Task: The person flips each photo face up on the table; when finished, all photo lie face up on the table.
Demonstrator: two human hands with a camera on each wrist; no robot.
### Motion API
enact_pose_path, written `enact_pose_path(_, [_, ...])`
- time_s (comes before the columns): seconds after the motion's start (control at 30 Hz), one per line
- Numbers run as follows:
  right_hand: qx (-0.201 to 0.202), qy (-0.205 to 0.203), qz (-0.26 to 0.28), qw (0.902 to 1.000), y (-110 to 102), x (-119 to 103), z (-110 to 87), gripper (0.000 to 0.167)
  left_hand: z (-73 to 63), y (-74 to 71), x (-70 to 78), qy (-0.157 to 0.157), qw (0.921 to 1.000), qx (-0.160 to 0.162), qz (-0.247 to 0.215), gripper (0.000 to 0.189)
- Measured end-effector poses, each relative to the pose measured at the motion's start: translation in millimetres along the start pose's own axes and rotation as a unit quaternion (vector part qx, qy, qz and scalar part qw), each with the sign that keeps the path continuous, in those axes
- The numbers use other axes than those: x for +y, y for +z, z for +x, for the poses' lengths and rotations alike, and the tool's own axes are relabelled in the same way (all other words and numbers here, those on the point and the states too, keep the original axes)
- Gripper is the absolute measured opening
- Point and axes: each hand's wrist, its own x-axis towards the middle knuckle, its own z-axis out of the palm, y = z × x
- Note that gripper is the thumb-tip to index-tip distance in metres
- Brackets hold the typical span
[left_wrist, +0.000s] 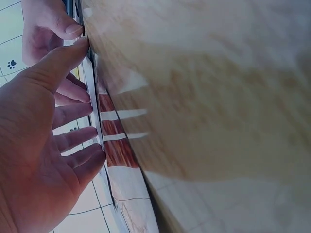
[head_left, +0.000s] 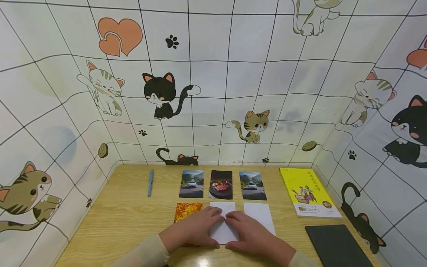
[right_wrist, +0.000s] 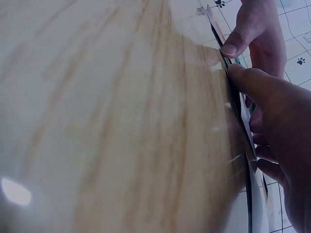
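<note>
A white card (head_left: 221,231) lies on the wooden table in the middle of the near row. My left hand (head_left: 197,227) rests on its left side and my right hand (head_left: 255,234) on its right side, thumbs at its near edge and fingers spread over it. In the left wrist view the left hand (left_wrist: 43,131) shows fairly straight fingers touching along the card edges. The right hand (right_wrist: 286,121) lies much the same in the right wrist view. An orange glittery card (head_left: 186,212) is partly covered by the left hand, and another white card (head_left: 261,214) lies beside the right.
Behind stand a far row of picture cards: a car photo (head_left: 191,184), a meat dish photo (head_left: 221,185) and a second car photo (head_left: 252,185). A blue pen (head_left: 150,183) lies left. At right are a yellow book (head_left: 308,193) and a black flat pad (head_left: 337,246).
</note>
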Motion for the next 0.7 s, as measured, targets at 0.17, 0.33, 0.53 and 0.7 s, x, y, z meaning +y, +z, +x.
enact_pose_path(0.17, [0.003,-0.024,0.005,0.9997,-1.6,-0.1,-0.5,0.072,-0.6,-0.7,-1.3,0.006,0.9999,-0.003,-0.014,0.079])
enact_pose_path(0.33, [0.002,-0.037,0.020,0.9991,-4.4,-2.7,-1.7,0.065,-1.9,-2.3,-2.3,0.010,0.9996,-0.010,-0.025,0.073])
enact_pose_path(0.53, [0.016,-0.054,0.023,0.9982,-3.2,-2.7,-2.1,0.054,-0.9,0.5,-5.7,0.033,0.9989,0.001,-0.034,0.057])
enact_pose_path(0.7, [0.026,-0.081,0.020,0.9961,-2.0,0.5,-2.3,0.043,-3.0,-1.2,-6.0,0.051,0.9977,0.013,-0.043,0.049])
